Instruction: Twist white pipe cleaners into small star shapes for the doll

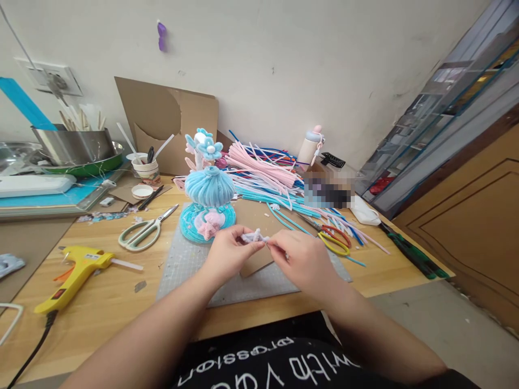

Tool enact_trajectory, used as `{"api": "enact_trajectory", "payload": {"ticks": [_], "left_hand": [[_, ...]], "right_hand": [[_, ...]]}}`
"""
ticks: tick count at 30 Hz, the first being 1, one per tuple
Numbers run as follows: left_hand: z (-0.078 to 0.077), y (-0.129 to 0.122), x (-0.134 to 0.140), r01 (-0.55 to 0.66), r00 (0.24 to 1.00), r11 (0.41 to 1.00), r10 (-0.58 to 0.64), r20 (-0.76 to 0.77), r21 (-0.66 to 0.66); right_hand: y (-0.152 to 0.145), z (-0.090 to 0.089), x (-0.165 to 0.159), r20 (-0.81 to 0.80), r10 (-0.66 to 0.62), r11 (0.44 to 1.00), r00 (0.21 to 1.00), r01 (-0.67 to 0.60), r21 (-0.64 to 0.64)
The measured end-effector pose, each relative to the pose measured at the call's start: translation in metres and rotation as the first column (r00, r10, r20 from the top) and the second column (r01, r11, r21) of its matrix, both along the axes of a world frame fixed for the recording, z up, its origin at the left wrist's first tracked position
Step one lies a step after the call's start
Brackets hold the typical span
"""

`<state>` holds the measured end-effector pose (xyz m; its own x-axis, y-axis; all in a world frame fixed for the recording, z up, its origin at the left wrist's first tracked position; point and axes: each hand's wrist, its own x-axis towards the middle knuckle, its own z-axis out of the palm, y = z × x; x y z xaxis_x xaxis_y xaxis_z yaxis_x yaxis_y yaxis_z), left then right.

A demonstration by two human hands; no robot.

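Observation:
Between my two hands is a small pale lilac pipe-cleaner piece (255, 236), bent into a little shape. My left hand (232, 251) pinches one side of it between thumb and fingers. The fingertips of my right hand (298, 259) are closed on its other end. Just behind my left hand stands a pipe-cleaner ornament (210, 186) with a round blue pleated body, blue flowers on top and a pink star on its base. Below the hands lie a brown cardboard sheet (253, 265) and a grey cutting mat (178, 278).
A yellow glue gun (81, 270) and open scissors (141, 232) lie to the left. Bundles of pink and blue pipe cleaners (263, 167) spread behind. Yellow-and-red-handled pliers (334, 241) are at the right, near a bottle (310, 148). A paper cup (146, 170) stands at back left.

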<state>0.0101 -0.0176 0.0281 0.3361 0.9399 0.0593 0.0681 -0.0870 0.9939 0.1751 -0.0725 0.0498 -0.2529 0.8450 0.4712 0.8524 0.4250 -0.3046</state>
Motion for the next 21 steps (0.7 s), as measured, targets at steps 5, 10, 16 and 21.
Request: {"api": "enact_trajectory", "payload": {"ticks": [5, 10, 16, 21], "left_hand": [[0.011, 0.001, -0.012, 0.368, 0.920, 0.916, -0.383, -0.079, -0.158], [0.017, -0.001, -0.017, 0.637, 0.737, 0.723, -0.673, -0.064, -0.266], [0.013, -0.003, -0.016, 0.697, 0.706, 0.613, -0.679, 0.203, -0.372], [0.006, -0.003, -0.015, 0.682, 0.729, 0.633, -0.548, 0.410, -0.367]], "right_hand": [[0.000, 0.027, 0.016, -0.139, 0.173, 0.898, 0.975, -0.214, -0.384], [0.005, 0.026, 0.019, -0.538, 0.172, 0.542, 0.826, -0.535, -0.648], [0.012, 0.009, 0.014, -0.811, -0.005, 0.416, 0.586, -0.736, -0.534], [0.010, -0.010, -0.003, -0.945, -0.122, 0.544, 0.305, -0.775, -0.320]]}}
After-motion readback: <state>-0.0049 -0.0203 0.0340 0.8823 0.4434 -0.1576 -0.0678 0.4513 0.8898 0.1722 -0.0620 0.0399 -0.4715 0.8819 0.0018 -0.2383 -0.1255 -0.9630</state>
